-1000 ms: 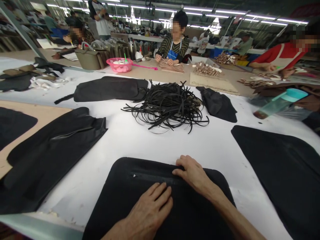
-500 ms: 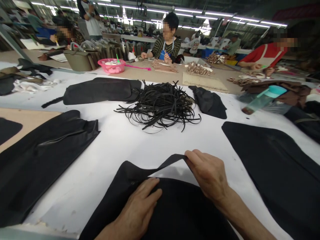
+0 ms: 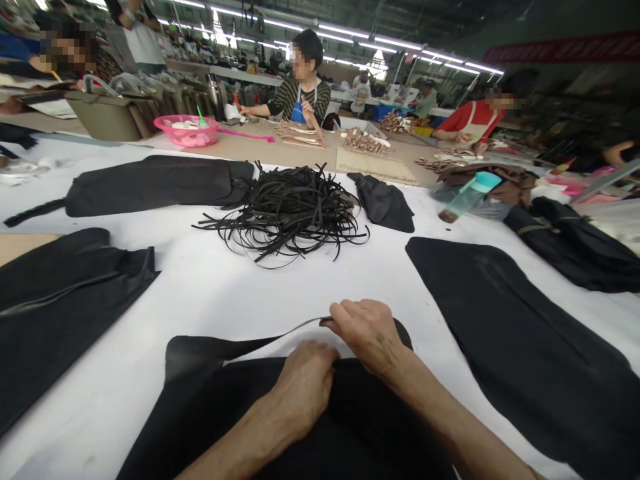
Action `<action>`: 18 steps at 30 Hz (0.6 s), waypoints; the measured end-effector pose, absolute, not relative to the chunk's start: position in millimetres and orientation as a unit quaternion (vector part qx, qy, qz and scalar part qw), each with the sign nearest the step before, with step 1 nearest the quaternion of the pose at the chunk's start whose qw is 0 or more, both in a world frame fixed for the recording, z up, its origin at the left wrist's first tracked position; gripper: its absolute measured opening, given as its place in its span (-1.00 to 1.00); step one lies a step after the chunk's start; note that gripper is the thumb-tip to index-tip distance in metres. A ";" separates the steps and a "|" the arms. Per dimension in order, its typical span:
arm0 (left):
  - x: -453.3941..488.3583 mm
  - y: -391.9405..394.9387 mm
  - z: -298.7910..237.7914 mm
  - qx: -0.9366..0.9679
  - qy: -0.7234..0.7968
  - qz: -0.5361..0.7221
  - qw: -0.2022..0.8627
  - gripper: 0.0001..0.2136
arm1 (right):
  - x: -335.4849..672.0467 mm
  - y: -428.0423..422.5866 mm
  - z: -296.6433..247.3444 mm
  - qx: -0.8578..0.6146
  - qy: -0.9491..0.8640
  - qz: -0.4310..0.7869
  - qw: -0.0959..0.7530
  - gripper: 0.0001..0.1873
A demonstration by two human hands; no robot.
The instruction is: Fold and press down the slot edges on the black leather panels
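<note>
A black fabric piece [image 3: 260, 413] lies in front of me on the white tabletop, with an opening along its far edge. My right hand [image 3: 367, 333] pinches the thin upper edge of that opening and holds it raised off the table. Close beside it, my left hand [image 3: 307, 380] bends over the lower edge of the opening, fingers together and curled on the fabric. Its fingertips are partly blurred and hidden. White table surface shows through the gap between the two edges.
A heap of black strips [image 3: 300, 207] lies beyond my hands. Black fabric panels lie left [image 3: 60, 287] and right [image 3: 500, 307]. Farther back are a pink basket [image 3: 185, 137], a bottle with a turquoise lid [image 3: 470, 197] and co-workers, one in a striped top [image 3: 285, 100].
My view has turned to the right. My right hand has drawn the raised edge nearer the left hand. The left hand has gone from lying flat to curling at the opening's edge.
</note>
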State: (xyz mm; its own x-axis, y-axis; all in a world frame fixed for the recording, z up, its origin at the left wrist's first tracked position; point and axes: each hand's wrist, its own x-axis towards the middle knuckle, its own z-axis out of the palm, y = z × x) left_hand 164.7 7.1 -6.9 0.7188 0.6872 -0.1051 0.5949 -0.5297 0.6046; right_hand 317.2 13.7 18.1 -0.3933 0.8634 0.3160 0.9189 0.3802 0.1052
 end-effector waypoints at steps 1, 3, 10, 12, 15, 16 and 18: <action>166.2 6.7 -9.1 0.874 0.371 0.060 0.308 -0.79 | 319.6 16.8 12.0 -0.558 -0.817 -0.117 0.088 -0.75; 168.0 4.8 -11.5 0.883 0.369 0.045 0.287 -0.79 | 324.9 21.9 1.8 -0.592 -0.799 -0.084 0.062 -0.81; 170.1 2.3 -17.2 0.906 0.348 0.015 0.240 -0.78 | 348.1 9.3 5.4 -0.670 -0.733 -0.010 0.115 -0.86; 169.9 2.3 -20.6 0.909 0.341 0.016 0.239 -0.79 | 353.2 -2.6 10.6 -0.680 -0.709 0.057 0.179 -0.82; 168.7 2.1 -24.6 0.917 0.325 0.021 0.232 -0.77 | 356.1 -21.9 13.6 -0.656 -0.698 0.172 0.230 -0.81; 168.3 2.3 -25.4 0.920 0.319 0.020 0.229 -0.77 | 355.9 -27.7 13.3 -0.648 -0.697 0.198 0.233 -0.80; 167.5 3.2 -26.8 0.923 0.312 0.017 0.225 -0.76 | 354.0 -37.2 11.8 -0.642 -0.697 0.222 0.229 -0.78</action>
State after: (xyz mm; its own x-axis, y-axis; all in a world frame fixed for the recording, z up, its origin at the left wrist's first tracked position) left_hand 167.5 3.2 -26.8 0.8047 0.5835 -0.1093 0.5683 -0.7041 0.4257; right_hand 354.0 -37.2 11.8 -0.0693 0.9970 0.0350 0.7935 0.0764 -0.6037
